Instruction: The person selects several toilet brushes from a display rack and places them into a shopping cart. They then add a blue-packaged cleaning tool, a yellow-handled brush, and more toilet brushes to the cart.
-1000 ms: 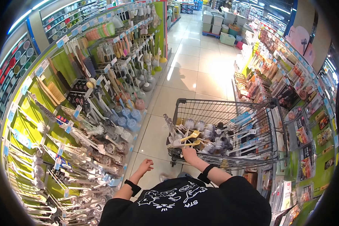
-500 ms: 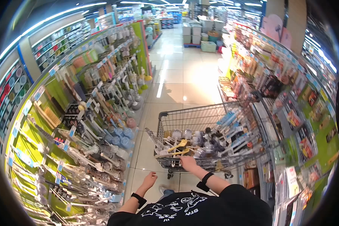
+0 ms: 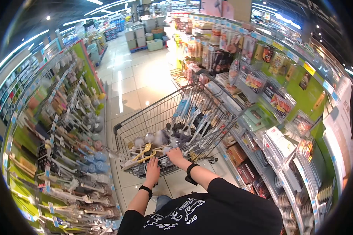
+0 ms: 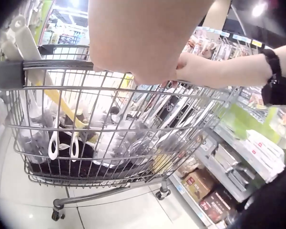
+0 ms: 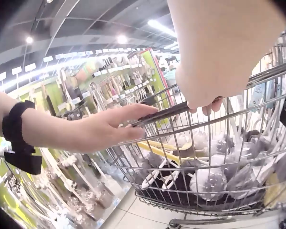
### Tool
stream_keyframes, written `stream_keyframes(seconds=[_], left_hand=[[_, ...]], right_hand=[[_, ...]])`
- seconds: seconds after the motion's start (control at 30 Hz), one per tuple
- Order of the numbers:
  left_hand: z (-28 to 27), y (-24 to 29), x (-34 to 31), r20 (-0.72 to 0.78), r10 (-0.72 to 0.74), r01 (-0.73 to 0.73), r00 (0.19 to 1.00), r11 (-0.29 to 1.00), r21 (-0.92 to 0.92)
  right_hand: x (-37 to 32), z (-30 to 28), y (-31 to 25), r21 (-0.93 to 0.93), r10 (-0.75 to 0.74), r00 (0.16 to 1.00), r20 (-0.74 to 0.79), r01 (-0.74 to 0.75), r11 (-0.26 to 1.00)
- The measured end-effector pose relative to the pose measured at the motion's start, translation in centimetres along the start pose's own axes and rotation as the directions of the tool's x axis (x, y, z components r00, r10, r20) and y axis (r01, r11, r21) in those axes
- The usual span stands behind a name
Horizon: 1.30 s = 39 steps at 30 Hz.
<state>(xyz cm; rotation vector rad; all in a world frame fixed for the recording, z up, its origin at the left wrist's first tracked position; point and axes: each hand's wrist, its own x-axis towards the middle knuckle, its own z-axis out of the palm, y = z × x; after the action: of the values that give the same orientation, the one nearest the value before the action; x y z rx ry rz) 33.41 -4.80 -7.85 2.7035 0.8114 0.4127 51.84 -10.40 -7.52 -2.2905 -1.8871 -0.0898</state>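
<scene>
A wire shopping cart (image 3: 155, 105) holds white-handled brushes in clear wrapping and yellow-handled ones (image 3: 147, 148). My right hand (image 3: 175, 156) grips the cart's near rim, its fingertips curled under the bar in the right wrist view. Beside it, the left hand (image 3: 152, 170) touches the same rim; in the right wrist view this hand (image 5: 107, 128) has extended fingers along the dark bar, thumb apart. The left wrist view shows yellow handles (image 4: 62, 102) behind the wires, with the back of my left hand (image 4: 138, 40) above; its fingertips are hidden there.
Racks of hanging brushes (image 3: 72, 156) line the left side. Close to the cart's right side stands a shelf of packaged goods (image 3: 259, 145). The tiled aisle (image 3: 123, 92) stretches ahead towards stacked storage bins (image 3: 135, 37).
The view has swung right, and the cart now appears further left and angled. My left hand has come from beside the cart onto its rim. The right hand stays on the rim.
</scene>
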Motion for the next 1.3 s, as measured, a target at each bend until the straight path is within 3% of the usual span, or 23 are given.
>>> stream_keyframes(seconds=[0.03,0.13,0.17,0.27,0.3,0.37,0.43,0.53,0.67,0.73,0.83,1.1,1.3], left_hand=[[0.4,-0.2,0.0,-0.031,-0.021,0.019,0.999,0.998,-0.062],[0.6,0.0,-0.2,-0.043,-0.006,0.007,0.999,1.0,0.028],[0.7,0.2,-0.1,-0.119,0.007,0.019,0.993,0.976,0.215],[-0.3,0.1,1.0,-0.13,0.008,0.021,0.991,0.974,0.225],[0.5,-0.7,1.2,-0.19,0.003,0.025,0.982,0.989,0.147],[0.7,-1.8,1.4,-0.154,-0.043,0.054,0.987,0.996,0.068],[0.3,-2.0,1.1,-0.201,0.003,-0.001,0.979,1.0,0.012],[0.2,-1.9,1.2,-0.104,-0.062,0.063,0.993,0.998,0.002],[0.7,-3.4,0.6,-0.018,-0.018,0.019,1.0,0.999,0.049],[0.3,-3.9,-0.2,0.012,-0.018,0.017,1.0,0.997,0.07],[-1.1,-4.4,-2.1,-0.068,-0.021,0.024,0.997,0.999,0.035],[-4.1,-7.6,-7.7,-0.08,-0.058,0.06,0.995,0.998,0.019],[-5.9,-10.4,-11.8,-0.178,-0.077,0.085,0.981,0.995,0.041]], right_hand=[[-0.2,-0.3,0.1,0.024,-0.009,1.0,0.018,0.008,1.0],[-0.9,-1.9,-0.6,-0.017,0.013,0.998,0.067,-0.012,1.0],[-1.1,-0.9,-0.5,-0.009,0.004,1.0,0.0,-0.004,1.0],[-1.5,-0.5,-0.2,-0.023,-0.031,0.999,-0.033,0.03,0.999],[-1.7,-1.3,-0.4,0.01,-0.034,0.999,-0.014,0.034,0.999],[-1.5,-0.5,-0.4,-0.062,-0.035,0.999,-0.027,0.034,0.998],[-1.6,-0.7,-0.5,-0.069,-0.039,0.999,-0.003,0.039,0.997],[-2.1,-0.8,-0.6,-0.028,-0.064,0.998,-0.013,0.063,0.998],[-2.5,0.0,-1.2,-0.057,-0.087,0.996,-0.036,0.084,0.995],[-2.9,0.2,-2.2,-0.04,-0.091,0.994,-0.056,0.088,0.995],[-3.2,0.4,-4.2,-0.004,-0.083,0.996,-0.043,0.083,0.997],[-4.9,0.8,-10.6,0.109,-0.133,0.97,-0.203,0.158,0.981],[-5.6,1.7,-15.6,0.121,-0.178,0.948,-0.264,0.216,0.969]])
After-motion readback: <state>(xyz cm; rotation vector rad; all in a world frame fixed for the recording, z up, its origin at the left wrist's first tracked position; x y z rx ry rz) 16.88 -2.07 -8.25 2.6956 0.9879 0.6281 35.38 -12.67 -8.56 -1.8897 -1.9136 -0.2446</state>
